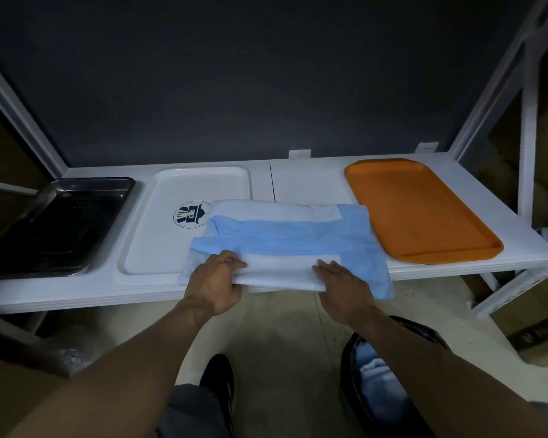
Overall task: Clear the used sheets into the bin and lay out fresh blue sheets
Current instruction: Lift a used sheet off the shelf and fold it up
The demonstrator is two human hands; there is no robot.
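From the head camera, the folded blue sheets (285, 238), blue with white panels, lie at the middle of the front edge of a white shelf (307, 181). Their near side hangs slightly past that edge, and their left part overlaps the right side of a white tray (184, 191) that bears a round logo.

The person's left hand (215, 279) holds the front left part of the sheets, with the fingers curled on top of the white fold and the thumb at its near edge. The right hand (342, 282) rests on the front right part with its fingers straight and flat, grasping nothing.

A black metal tray (60, 222) sits at the shelf's left end. An orange tray (418, 210) lies toward the right end, just beside the sheets.

On the floor below the shelf's front edge, under the right forearm, stands a bin (348, 368) with a black liner. Crumpled used sheets (377, 393), pale blue, lie inside it. A dark shoe (219, 374) shows between the forearms.
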